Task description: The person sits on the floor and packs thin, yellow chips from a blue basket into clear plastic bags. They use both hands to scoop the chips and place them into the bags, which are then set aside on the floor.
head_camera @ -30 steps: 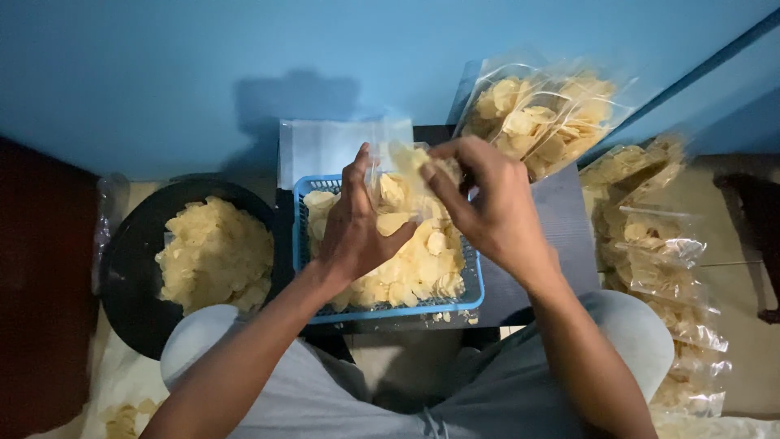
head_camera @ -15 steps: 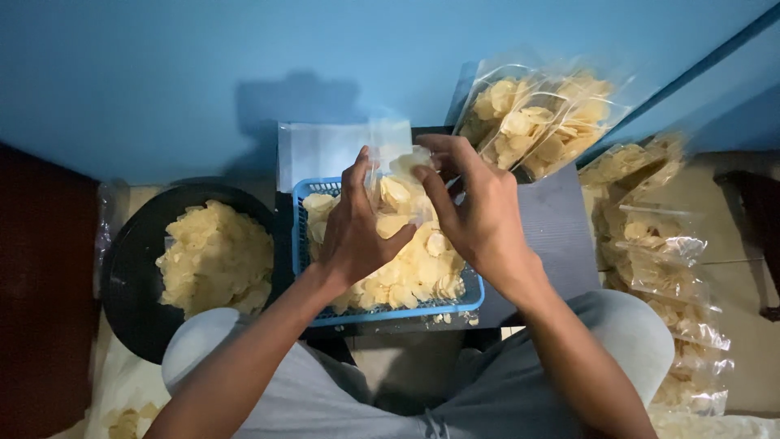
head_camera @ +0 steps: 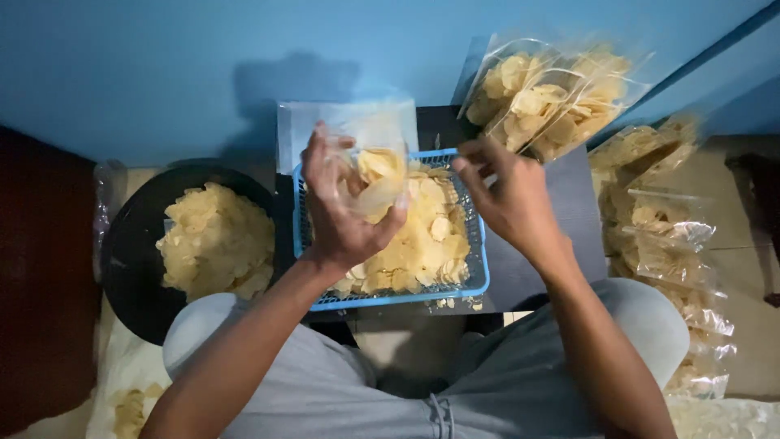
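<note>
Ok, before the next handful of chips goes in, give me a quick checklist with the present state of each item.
1. Clear bag held in the left hand: ok.
2. Bag mouth open: cannot tell, the plastic is blurred.
3. Bag over the blue basket, so spills drop back in: ok.
4. Right hand free above the chips: ok, nothing visibly held.
5. Chips left in the basket: ok, plenty.
6. Black bowl with more chips beside the basket: ok.
</note>
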